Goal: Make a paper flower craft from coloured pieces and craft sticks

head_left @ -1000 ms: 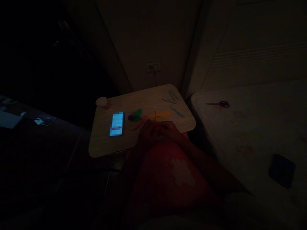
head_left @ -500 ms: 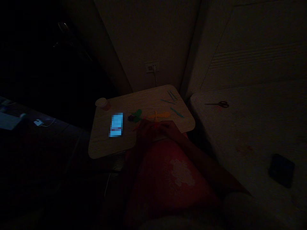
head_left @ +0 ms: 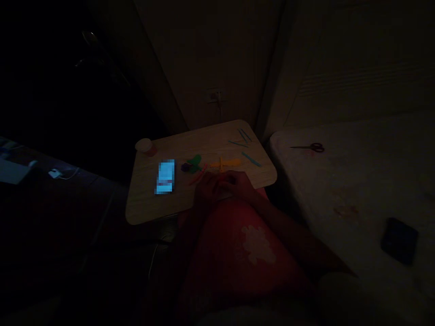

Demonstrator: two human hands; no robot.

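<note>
In dim light, my left hand (head_left: 206, 186) and my right hand (head_left: 242, 184) meet at the table's near edge, fingers curled. Between them is a small red piece (head_left: 222, 178), soft-looking like modelling clay; the fingers hide most of it. A thin red strip (head_left: 199, 175) lies just left of my left hand. Beyond the hands rests an orange cross-like shape (head_left: 231, 162) with a short crossbar. Left of it sit a green lobed shape (head_left: 195, 162) and a dark purple lump (head_left: 185, 167).
The small wooden table (head_left: 146, 210) also bears a glowing phone (head_left: 165, 176), a cup (head_left: 146, 147) and several teal strips (head_left: 251, 159). Scissors (head_left: 316, 147) and a dark flat object (head_left: 400, 241) lie on the pale surface at right. A wall socket (head_left: 215, 96) holds a plug.
My fingers have shifted slightly around the red piece, and the red strip beside my left hand shows more. The other things on the table stay in place.
</note>
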